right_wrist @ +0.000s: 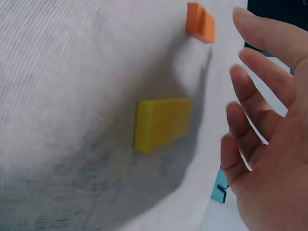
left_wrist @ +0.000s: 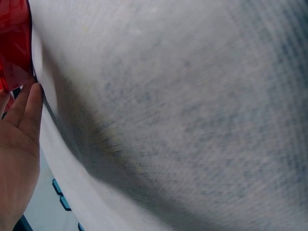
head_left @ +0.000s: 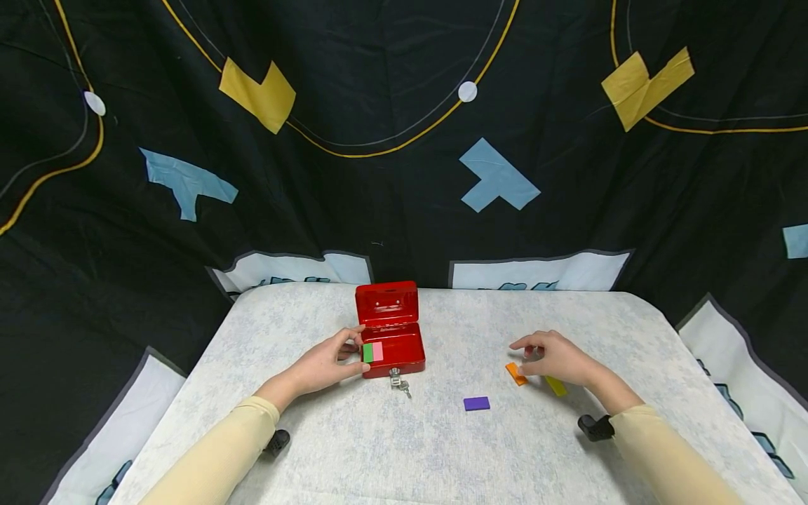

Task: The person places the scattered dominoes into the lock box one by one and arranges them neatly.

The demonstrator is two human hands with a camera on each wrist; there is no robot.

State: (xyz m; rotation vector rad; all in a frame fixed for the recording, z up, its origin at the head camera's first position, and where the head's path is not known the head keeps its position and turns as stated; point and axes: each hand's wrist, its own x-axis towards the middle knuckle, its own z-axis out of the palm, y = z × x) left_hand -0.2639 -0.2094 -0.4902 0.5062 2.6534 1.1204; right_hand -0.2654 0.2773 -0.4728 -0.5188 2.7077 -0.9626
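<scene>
1. The red box [head_left: 413,367] stood on the pale table [head_left: 284,308], its lid [head_left: 387,301] raised at the back.
2. The left hand [head_left: 322,365] was at the box's left side, thumb and fingers parted along that wall and touching it; how firmly they pressed, I cannot tell.
3. Inside the box, by its left wall, the green block [head_left: 368,353] and the pink block [head_left: 377,351] sat side by side, green nearer the wall.
4. Keys [head_left: 404,385] hung by the lock [head_left: 395,374] on the box's front.
5. The right hand [head_left: 558,358] hovered well to the right of the box, thumb and fingers apart.
6. The orange block [head_left: 515,375] lay right of the box, near that hand's thumb but apart from it.
7. The yellow block [right_wrist: 161,125] lay farther right of the box, partly hidden by the hand in the head view.
8. The purple block [head_left: 476,404] lay right of the box and nearer the person.
9. Behind the box hung a black cloth [head_left: 379,210].
</scene>
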